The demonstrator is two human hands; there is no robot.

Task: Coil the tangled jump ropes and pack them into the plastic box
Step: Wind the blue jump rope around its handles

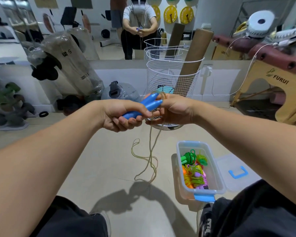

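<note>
Your left hand grips two blue handles side by side, fingers curled under them. Your right hand pinches yellowish rope by handle tips, turns looped round its fingers. Rest of rope hangs down, lies tangled on floor just left of plastic box. Box open, holds coiled green, orange, purple ropes; lid lies beside it on right
</note>
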